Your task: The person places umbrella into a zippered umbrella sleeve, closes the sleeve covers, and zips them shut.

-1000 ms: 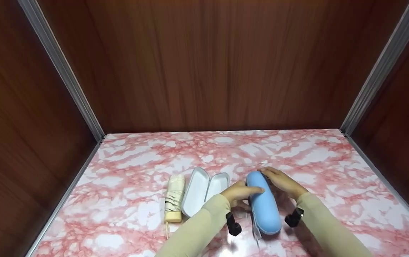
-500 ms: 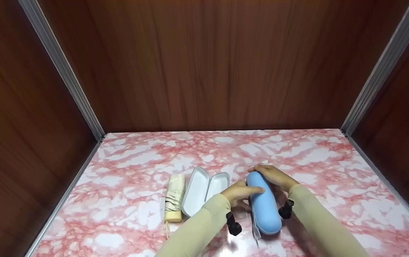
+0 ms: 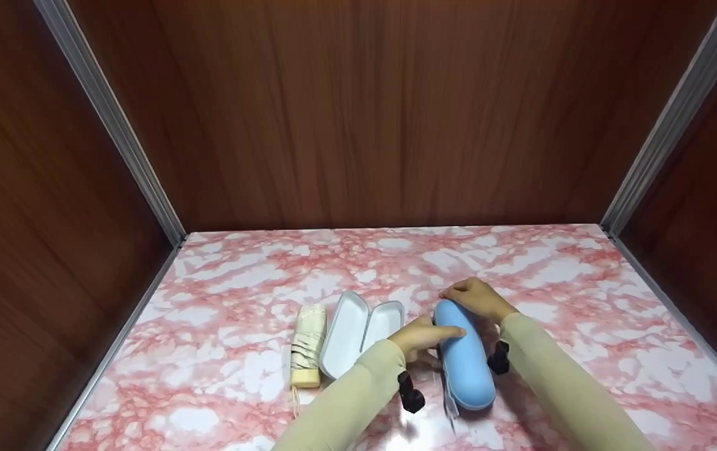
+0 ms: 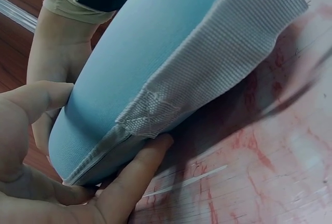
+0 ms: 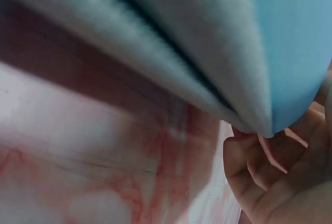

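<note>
A rounded light-blue zippered case [image 3: 468, 369] with a grey fabric strap [image 4: 218, 53] lies on the table, right of centre. My left hand [image 3: 422, 335] grips its left side, thumb on top and fingers low along the zipper edge in the left wrist view. At the far end of the case, my right hand [image 3: 477, 297] has its fingers curled and pinching by the zipper's end. Those curled fingers [image 5: 244, 164] touch the case tip in the right wrist view; whatever is between them is hidden.
Left of the hands, an unfolded white hard case [image 3: 344, 338] lies open on the table. Beside it is a folded cream umbrella [image 3: 309, 341] with a yellow handle end. Brown wood-look panels [image 3: 358, 113] enclose the marbled pink table [image 3: 233, 282].
My right hand has moved left and up around the far end of the blue case, and its fingers have drawn together there. The left hand and the case stay put.
</note>
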{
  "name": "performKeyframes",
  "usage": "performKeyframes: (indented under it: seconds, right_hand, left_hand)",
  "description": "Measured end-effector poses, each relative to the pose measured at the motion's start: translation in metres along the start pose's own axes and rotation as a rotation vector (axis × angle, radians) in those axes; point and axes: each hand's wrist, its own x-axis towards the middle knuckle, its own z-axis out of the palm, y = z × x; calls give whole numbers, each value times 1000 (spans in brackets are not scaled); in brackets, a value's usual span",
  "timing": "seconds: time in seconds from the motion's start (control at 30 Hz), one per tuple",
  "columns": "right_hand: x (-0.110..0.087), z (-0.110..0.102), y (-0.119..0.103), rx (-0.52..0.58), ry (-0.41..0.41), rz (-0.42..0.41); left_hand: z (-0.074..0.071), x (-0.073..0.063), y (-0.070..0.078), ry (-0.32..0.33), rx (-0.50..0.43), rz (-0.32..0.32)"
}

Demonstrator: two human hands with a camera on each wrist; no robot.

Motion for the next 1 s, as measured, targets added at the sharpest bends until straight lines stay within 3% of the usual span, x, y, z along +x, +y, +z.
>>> performKeyframes:
  seconds: [0.47,0.7,1.0]
  right_hand:
    - [7,-9,-12,-63,52,85]
    - [7,-9,-14,-91,64,77]
    - [6,-11,-16,-40,62,138]
  left_hand:
    - [2,-1,0,26,-25,-20]
    - [2,-1,0,41,-27,-14]
    - [2,-1,0,18,-12,-6]
